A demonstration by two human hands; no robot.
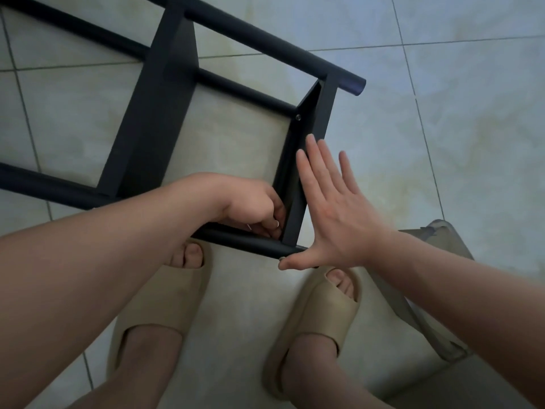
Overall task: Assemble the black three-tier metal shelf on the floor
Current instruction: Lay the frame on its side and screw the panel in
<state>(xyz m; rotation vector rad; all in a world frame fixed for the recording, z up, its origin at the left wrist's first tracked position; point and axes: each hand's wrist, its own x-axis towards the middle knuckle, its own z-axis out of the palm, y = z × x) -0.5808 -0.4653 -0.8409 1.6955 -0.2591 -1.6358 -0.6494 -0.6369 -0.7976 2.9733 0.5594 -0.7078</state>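
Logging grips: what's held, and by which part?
Left hand curls fingers at the end panel, inner near corner; anything pinched is hidden. Right hand presses flat, holding nothing.

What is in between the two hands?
The black end panel stands between them, seen in the head view. The left hand curls against its inner side, and the right hand lies flat on its outer side.

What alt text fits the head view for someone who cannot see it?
A black metal shelf lies on a tiled floor. The left hand curls into its near corner; the right hand rests flat against the end tier.
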